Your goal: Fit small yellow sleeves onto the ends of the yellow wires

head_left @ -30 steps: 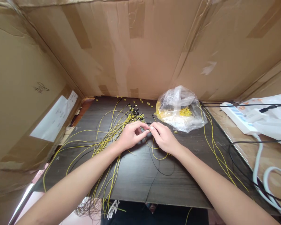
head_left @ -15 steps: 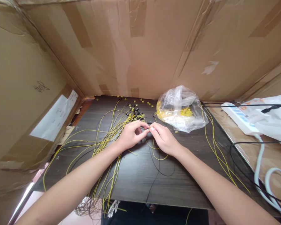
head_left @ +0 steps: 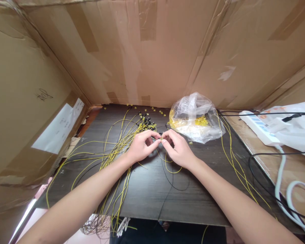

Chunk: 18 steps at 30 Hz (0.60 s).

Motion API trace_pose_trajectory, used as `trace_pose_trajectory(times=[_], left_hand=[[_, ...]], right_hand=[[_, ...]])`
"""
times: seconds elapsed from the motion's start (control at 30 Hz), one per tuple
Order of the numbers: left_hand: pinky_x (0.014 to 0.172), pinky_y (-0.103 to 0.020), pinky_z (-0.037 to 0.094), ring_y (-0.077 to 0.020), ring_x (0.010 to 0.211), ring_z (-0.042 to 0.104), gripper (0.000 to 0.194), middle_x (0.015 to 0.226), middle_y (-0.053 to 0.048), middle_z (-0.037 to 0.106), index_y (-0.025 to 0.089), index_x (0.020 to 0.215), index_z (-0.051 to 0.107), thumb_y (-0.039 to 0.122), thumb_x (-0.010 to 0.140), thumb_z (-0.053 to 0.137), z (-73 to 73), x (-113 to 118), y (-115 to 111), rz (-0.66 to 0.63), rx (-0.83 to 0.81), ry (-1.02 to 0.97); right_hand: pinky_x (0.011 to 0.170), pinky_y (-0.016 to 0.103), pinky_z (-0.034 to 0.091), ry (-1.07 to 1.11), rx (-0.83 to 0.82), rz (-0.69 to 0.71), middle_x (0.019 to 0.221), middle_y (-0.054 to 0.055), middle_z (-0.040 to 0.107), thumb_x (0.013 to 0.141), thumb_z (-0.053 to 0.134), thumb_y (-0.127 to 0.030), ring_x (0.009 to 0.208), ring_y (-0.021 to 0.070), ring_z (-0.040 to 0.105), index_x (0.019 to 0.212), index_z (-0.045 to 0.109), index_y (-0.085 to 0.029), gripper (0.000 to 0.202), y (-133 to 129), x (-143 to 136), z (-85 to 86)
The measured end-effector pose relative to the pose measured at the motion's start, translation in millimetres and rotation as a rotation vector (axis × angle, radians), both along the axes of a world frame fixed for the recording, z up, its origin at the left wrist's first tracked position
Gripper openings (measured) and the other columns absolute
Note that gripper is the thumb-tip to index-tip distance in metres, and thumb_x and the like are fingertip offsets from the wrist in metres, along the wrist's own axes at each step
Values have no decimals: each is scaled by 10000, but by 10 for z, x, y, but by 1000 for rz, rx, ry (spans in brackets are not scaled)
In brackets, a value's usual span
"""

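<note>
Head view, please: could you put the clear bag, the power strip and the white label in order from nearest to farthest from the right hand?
From the right hand:
1. Clear bag, just beyond it, slightly right.
2. Power strip, farther off to the right.
3. White label, far left, on the cardboard.

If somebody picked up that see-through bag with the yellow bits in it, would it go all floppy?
Probably yes: the plastic bag looks thin and crinkled, so it would likely sag and change shape. It may feel light for its size, since the yellow bits look tiny. It seems unlikely to roll, because it lies slumped on the table.
</note>
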<state>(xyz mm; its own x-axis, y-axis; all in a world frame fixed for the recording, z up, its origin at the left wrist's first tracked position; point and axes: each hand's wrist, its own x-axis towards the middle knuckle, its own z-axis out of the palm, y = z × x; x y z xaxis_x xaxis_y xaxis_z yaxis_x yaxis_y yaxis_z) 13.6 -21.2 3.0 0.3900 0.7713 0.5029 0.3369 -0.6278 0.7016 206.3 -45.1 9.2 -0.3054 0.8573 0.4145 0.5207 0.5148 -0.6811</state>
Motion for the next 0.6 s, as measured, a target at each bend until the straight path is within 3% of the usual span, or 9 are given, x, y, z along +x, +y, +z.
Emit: trace_pose_trajectory(times=[0.6], left_hand=[[588, -218, 511, -74, 542, 570, 95, 835, -16, 715, 169, 978, 705, 237, 914, 688, 3, -13, -7, -8, 76, 29]], right_hand=[[737, 339, 428, 2, 11, 8, 827, 44, 630, 1048, 415, -301, 775, 191, 573, 845, 556, -208, 264, 27, 5, -26]])
